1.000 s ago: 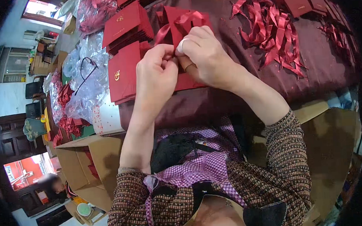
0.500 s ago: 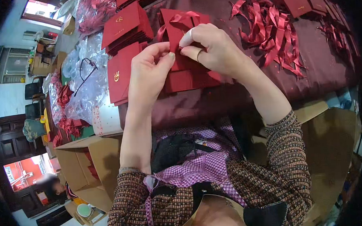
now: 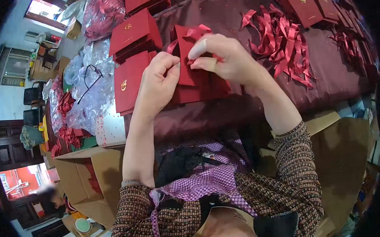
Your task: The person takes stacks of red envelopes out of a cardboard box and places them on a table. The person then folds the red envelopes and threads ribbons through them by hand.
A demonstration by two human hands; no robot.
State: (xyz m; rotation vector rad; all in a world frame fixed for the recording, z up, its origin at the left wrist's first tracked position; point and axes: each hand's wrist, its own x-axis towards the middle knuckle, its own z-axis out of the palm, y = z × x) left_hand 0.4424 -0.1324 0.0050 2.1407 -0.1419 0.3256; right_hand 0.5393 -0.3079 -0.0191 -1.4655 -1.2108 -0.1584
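Between my hands a red card bag (image 3: 186, 71) stands tilted on the dark red cloth, with a loop of red ribbon (image 3: 197, 31) at its top. My left hand (image 3: 159, 80) is closed in a pinch at the bag's left edge; what its fingertips grip is too small to tell. My right hand (image 3: 226, 58) pinches a small bit of red ribbon (image 3: 191, 62) against the bag's front, between thumb and forefinger. More flat red card lies under the bag. Stacked red bags with gold print (image 3: 134, 32) stand to the left of my hands.
Loose red ribbons (image 3: 280, 45) lie in a pile to the right, with more printed red bags (image 3: 305, 5) behind. Clear plastic wrap (image 3: 89, 89) and glasses (image 3: 94, 72) are at the left. Open cardboard boxes (image 3: 109, 174) flank my lap. A person (image 3: 59, 198) is at the far lower left.
The view has shifted, so the table sits slightly lower. Both hands were together at the bag a second ago; they then parted slightly. My left fingers have closed further since half a second ago.
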